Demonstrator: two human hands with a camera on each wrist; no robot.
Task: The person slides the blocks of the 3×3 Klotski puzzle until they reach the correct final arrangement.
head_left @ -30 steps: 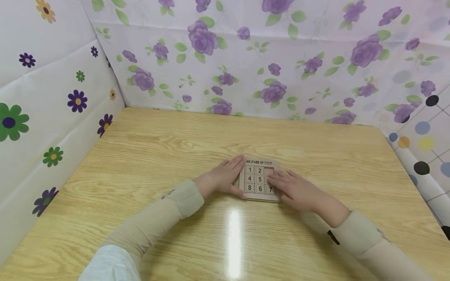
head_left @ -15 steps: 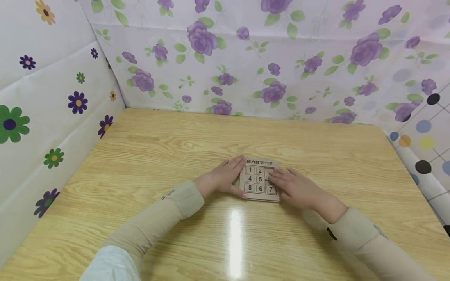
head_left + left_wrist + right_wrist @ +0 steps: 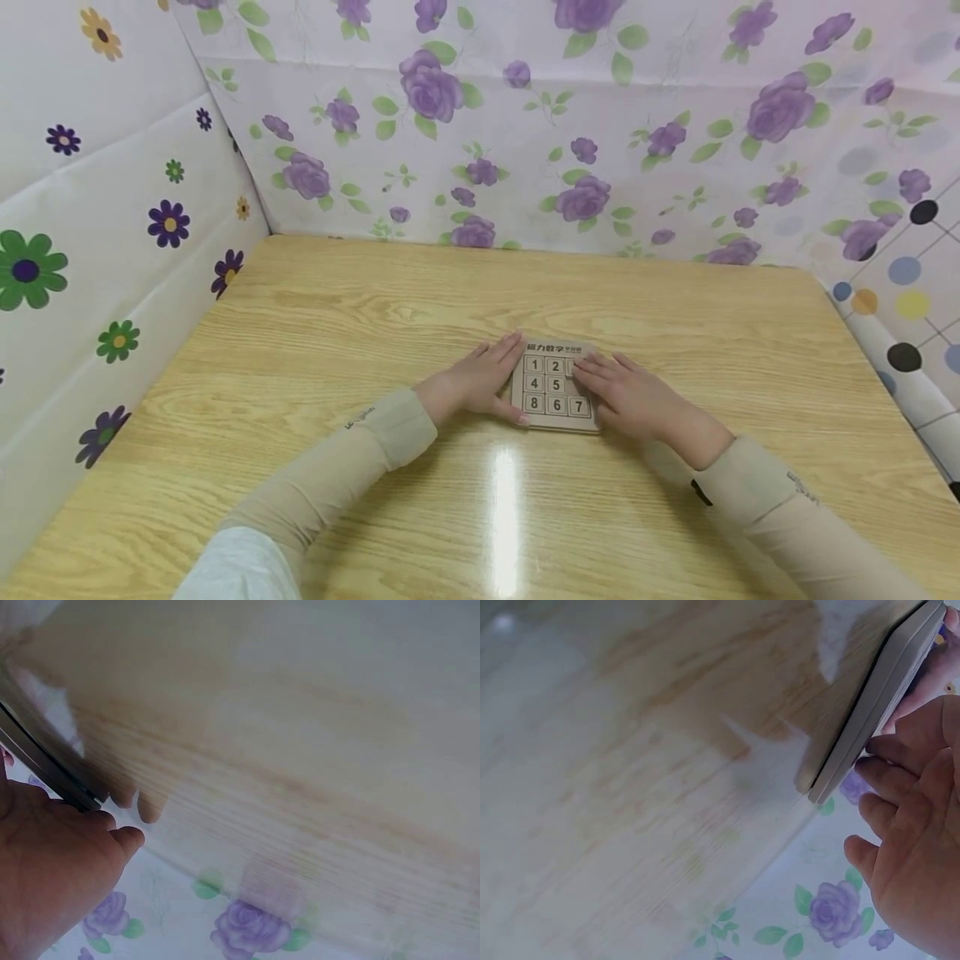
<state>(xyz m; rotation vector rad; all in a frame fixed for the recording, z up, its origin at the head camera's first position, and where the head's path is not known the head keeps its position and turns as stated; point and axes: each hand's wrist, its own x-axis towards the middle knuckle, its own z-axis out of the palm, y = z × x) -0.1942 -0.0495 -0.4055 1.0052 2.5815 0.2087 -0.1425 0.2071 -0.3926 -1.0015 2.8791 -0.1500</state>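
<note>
A flat wooden number sliding puzzle (image 3: 534,421) lies on the table, with tiles 1, 2, 4, 5, 8, 6 and 7 readable. My left hand (image 3: 480,379) rests along its left side, fingers straight towards the far corner and thumb at the near corner. From the right, my right hand (image 3: 637,400) reaches over the board with its fingertips on a tile (image 3: 570,367) in the top right slot. That tile's number is hidden under the fingers. Below it, the middle right slot shows as a gap. In the right wrist view, the puzzle's edge (image 3: 877,697) runs beside the fingers.
The glossy wood-grain table (image 3: 360,317) spreads around the puzzle, with a bright light reflection in front of it. A purple-flowered cloth (image 3: 525,150) stands along the back edge, and patterned cloths close off the left and right sides.
The right fingertips have moved away from me along the right column, and the tile under them has slid from the middle slot to the top one. The left hand stays put.
</note>
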